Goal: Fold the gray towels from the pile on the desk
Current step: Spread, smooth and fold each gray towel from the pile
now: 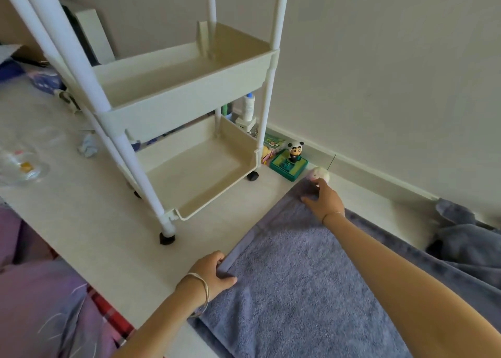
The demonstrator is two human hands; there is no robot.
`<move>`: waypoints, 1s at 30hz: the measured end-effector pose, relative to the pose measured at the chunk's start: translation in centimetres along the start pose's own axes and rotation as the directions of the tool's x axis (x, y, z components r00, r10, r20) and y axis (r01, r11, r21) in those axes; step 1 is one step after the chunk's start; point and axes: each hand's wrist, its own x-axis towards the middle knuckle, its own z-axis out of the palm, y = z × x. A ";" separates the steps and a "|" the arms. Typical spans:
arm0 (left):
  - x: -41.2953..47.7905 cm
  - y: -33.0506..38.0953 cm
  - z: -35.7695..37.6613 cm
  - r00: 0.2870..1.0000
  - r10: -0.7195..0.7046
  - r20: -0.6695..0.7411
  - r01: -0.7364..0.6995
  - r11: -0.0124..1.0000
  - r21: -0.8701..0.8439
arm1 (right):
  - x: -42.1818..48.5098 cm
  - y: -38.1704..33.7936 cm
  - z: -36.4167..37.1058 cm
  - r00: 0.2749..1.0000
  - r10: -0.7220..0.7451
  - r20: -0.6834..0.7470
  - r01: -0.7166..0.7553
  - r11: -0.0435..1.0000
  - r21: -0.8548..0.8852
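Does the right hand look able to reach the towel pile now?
Probably yes: nothing stands between the right hand and the pile, but it must let go of the towel first.

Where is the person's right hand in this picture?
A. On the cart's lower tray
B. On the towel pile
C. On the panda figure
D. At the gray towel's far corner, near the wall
D: the right hand holds the gray towel at its far corner by the wall, the left hand its near corner.

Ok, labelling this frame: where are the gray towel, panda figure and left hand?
gray towel (292,290): head view, flat middle.
panda figure (295,148): head view, its head.
left hand (214,272): head view, back of hand.
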 end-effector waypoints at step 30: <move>-7.0 -3.7 2.2 0.975 -0.216 -0.052 0.124 0.723 -0.679 | -30.2 0.9 7.5 0.930 -0.368 0.020 0.357 0.913 0.196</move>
